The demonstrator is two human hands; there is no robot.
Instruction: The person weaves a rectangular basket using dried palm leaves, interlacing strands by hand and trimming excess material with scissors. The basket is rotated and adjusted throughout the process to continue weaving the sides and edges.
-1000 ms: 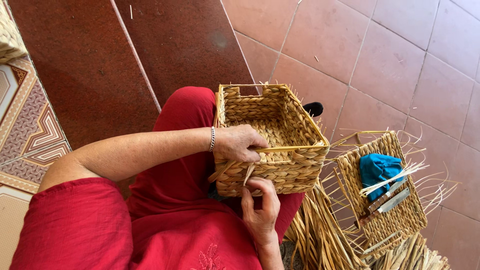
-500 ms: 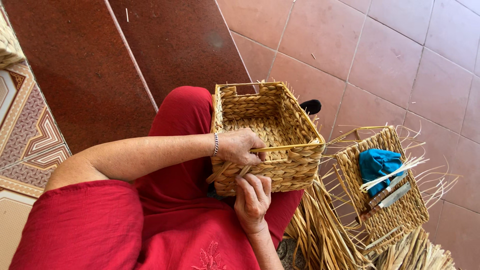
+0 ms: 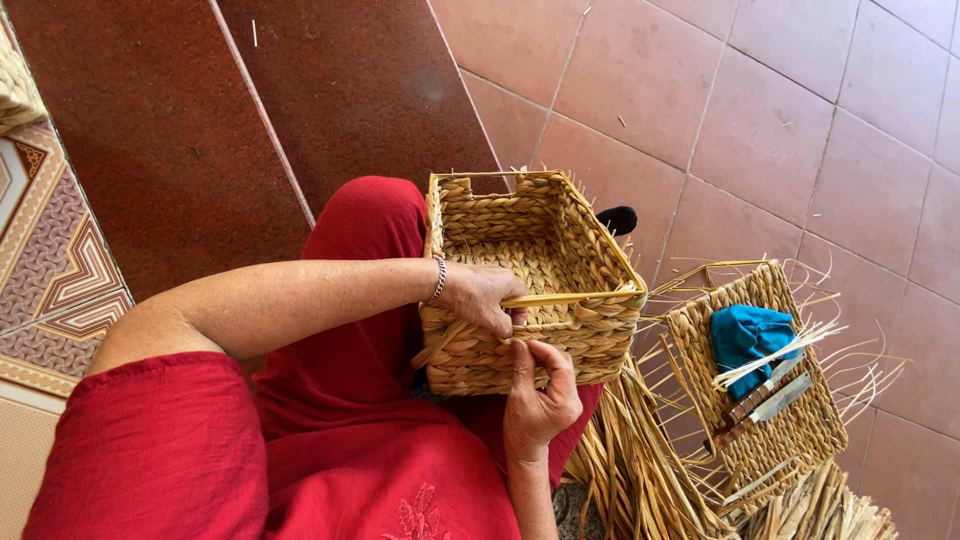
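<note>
Since the earlier frame the right hand [image 3: 540, 400] has risen against the woven basket [image 3: 530, 285] on the lap, pinching a strand; left hand [image 3: 485, 297] above it clamps the rim. Weaving; next, likely tuck tight.

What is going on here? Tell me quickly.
A person in red clothes sits with a woven basket on their lap. The left hand grips its near rim, and the right hand presses on the near wall from outside. On the tiled floor beside them lies a flat woven piece carrying a blue cloth and a knife, with loose straw around it.
</note>
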